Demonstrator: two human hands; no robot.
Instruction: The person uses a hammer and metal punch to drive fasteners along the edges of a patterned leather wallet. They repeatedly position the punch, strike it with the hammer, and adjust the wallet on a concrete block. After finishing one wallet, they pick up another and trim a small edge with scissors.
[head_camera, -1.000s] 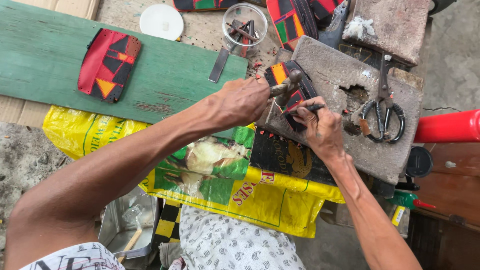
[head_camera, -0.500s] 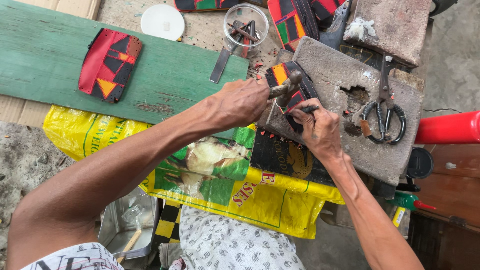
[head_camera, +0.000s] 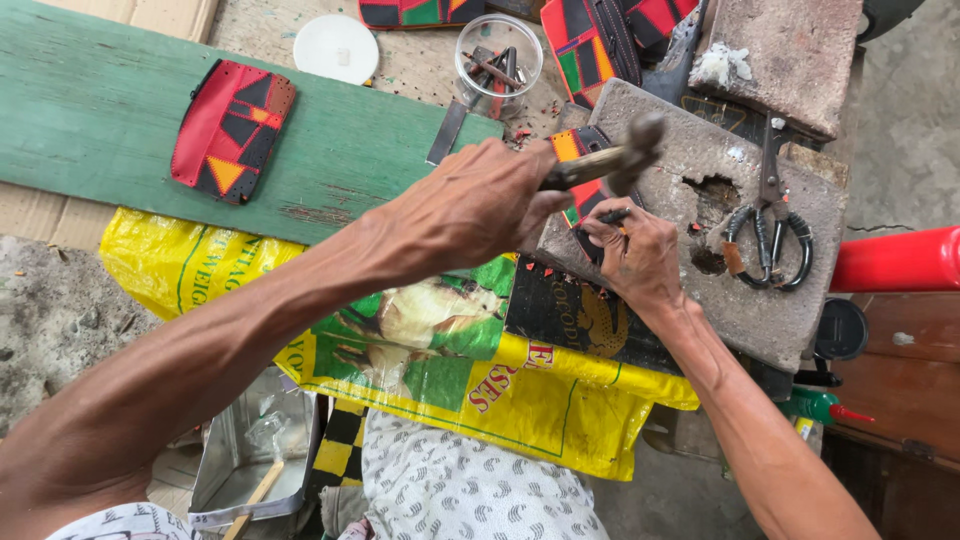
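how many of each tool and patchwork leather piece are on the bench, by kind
Red, black and orange patchwork leather pieces: 4
Wooden-handled hammer, in left hand: 1
Black-handled metal scissors: 1
Clear round plastic jar: 1
Total: 7

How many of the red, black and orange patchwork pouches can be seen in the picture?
4: one pouch on the green board, one at the top edge, one behind the concrete block, one under the hands. Others may be hidden.

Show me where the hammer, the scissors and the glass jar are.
hammer (head_camera: 640, 135), head view, on its metal head.
scissors (head_camera: 770, 235), head view, between the looped handles.
glass jar (head_camera: 497, 62), head view, on its clear wall.
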